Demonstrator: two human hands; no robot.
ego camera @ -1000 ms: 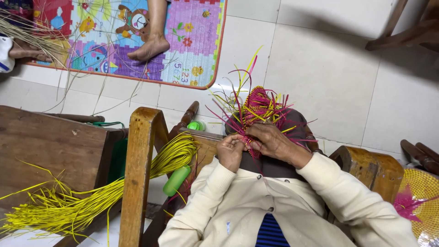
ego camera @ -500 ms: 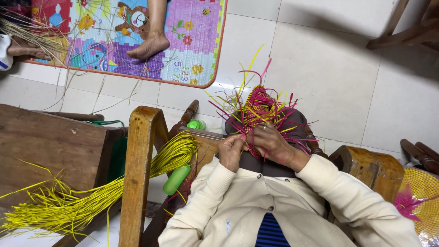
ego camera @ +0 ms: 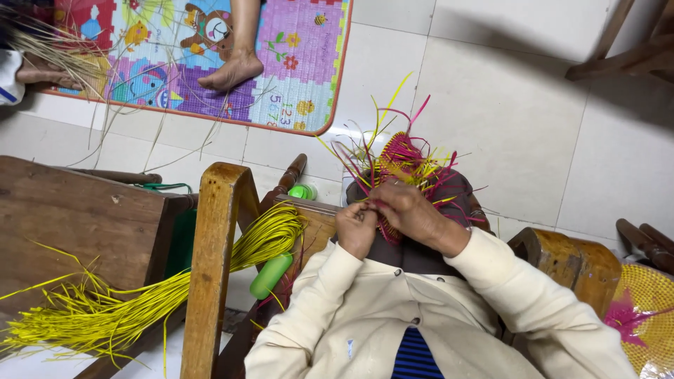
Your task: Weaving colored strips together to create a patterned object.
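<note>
Nearest the camera, the cream sleeves lead to both hands, which meet over the lap on a half-woven piece of pink and yellow strips resting on the dark-clad knee. The left hand is curled, fingertips pinching at the near edge of the weave; the right hand lies over the top of it, fingers bent down onto the strips (just which strand each hand pinches is hidden under the knuckles).

To do this step well, it seems best to keep the left-hand pinch firm at the last crossing so the weave does not loosen, while the right hand draws one strand snug and flat, not twisted, clear of the loose ends fanning outward.

To the left, a bundle of yellow strips is draped over the wooden chair frame, with a green bottle below. Farther off, on the tiled floor, lies a colourful play mat with another person's bare foot on it.
</note>
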